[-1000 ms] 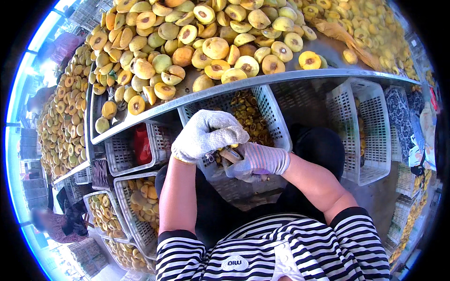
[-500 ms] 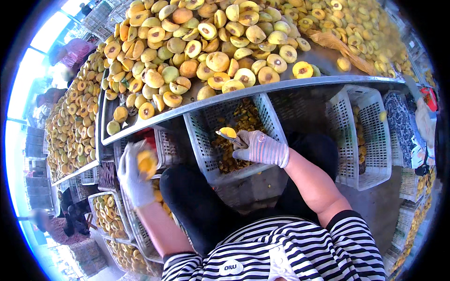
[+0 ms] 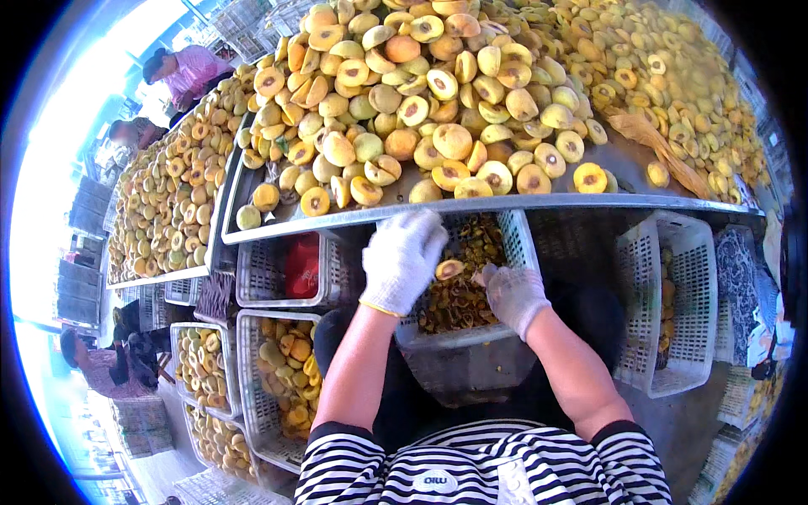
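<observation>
Between both hands, at frame centre: fruit half (image 3: 450, 269), right of left hand (image 3: 404, 259), left of right hand (image 3: 515, 296); close to both, nearer one hard to call. Long axis tipped slightly up toward frame right. Fingers bent on both; grip on either side: cannot tell. Crate (image 3: 517, 240) beneath; table (image 3: 505, 201) edge tight above left hand; open room toward lower centre.

Red bag (image 3: 302, 266) in a pale crate (image 3: 273, 301)

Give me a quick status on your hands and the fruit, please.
Left hand and right hand at the crate, both grips unclear. Fruit half visible between them. Fruit scraps in the crate below.
</observation>
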The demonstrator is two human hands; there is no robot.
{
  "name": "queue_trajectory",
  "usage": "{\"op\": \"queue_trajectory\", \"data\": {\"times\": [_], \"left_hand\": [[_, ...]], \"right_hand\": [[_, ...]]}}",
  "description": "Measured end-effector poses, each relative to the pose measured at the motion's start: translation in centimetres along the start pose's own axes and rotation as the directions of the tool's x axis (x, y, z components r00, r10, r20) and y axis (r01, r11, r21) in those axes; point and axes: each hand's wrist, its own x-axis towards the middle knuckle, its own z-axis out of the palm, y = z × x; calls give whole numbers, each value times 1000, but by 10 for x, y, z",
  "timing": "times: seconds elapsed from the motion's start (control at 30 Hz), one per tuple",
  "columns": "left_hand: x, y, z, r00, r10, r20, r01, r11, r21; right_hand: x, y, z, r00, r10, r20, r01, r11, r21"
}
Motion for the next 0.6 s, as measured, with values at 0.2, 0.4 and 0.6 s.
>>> {"op": "queue_trajectory", "data": {"times": [0.2,0.4,0.6], "left_hand": [[57,-139,-15,903,-428,-47,410,819,401],[78,-162,-27,807,-589,53,590,807,-20],[45,-58,-39,987,-101,-123,75,976,-204]], "right_hand": [[-1,-1,-24,998,57,-16,-54,987,151],[8,-18,-33,985,73,-155,9,881,473],[18,-18,-35,882,319,-347,296,199,934]]}}
